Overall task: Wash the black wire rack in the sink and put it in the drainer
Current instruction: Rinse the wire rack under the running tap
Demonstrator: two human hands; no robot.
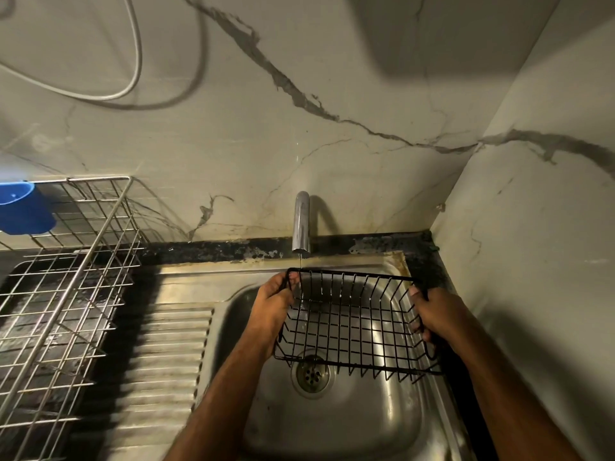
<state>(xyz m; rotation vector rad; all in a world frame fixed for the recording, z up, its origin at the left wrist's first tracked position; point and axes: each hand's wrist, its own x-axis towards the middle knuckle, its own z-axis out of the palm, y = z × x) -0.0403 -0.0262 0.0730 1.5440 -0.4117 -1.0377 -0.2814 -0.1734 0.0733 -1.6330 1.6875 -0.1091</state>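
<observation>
The black wire rack (352, 322) is held above the steel sink (382, 424), just under the chrome tap (301, 224). A thin stream of water falls from the tap onto the rack's far left rim. My left hand (271, 302) grips the rack's left side, fingers curled over the rim. My right hand (432, 314) grips the right side in the same way. The sink's drain (311, 374) shows through the rack's near edge. The silver wire drainer (63, 287) stands to the left on the counter.
A blue plastic cup (23, 207) sits at the drainer's far left corner. The ribbed draining board (163, 371) lies between drainer and sink. Marble walls close in behind and on the right. A white hose (133, 61) loops on the back wall.
</observation>
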